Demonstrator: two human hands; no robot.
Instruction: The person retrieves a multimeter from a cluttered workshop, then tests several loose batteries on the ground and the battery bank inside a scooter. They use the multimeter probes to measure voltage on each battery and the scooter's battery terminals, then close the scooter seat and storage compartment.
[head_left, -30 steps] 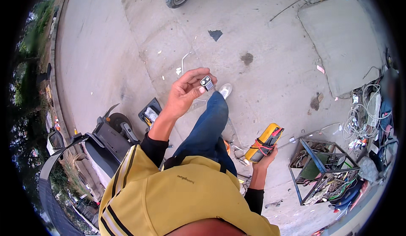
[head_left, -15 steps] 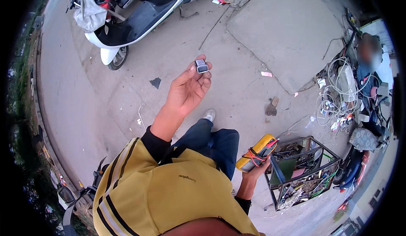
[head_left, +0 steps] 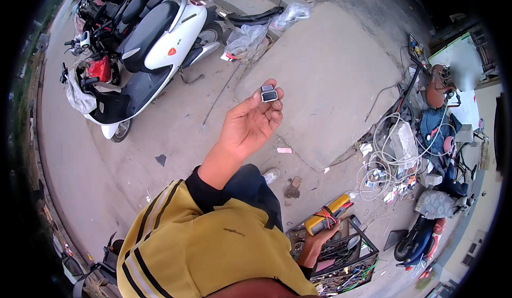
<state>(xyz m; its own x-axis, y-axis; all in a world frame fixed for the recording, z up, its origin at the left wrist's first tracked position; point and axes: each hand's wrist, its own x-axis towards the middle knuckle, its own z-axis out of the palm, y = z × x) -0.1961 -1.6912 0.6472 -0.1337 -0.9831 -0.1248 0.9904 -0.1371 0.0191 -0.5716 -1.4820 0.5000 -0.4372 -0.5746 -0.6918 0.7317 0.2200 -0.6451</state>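
My left hand [head_left: 248, 127] is raised out in front, palm turned up. Between its thumb and fingers it pinches a small silver box-shaped piece [head_left: 269, 93] with a dark rectangular face; its exact kind cannot be made out. Lower and to the right, my right hand [head_left: 321, 237] grips a yellow and grey multimeter [head_left: 320, 222] with red leads wound around its body. Just beneath that hand stands a metal-framed crate [head_left: 368, 239] filled with tools, wires and small parts, partly hidden by my arm and body.
A white scooter [head_left: 188, 31] stands at the upper left, with more scooters behind it. Coiled pale cable [head_left: 381, 132] and scraps lie on the ground to the right, near a seated-looking blurred figure [head_left: 465, 73]. A blue scooter [head_left: 418, 239] is at lower right.
The view has swung rightward and forward, with me closer to the crate. Both hands keep their hold on the silver piece and the multimeter, which now sits tilted more nearly level.
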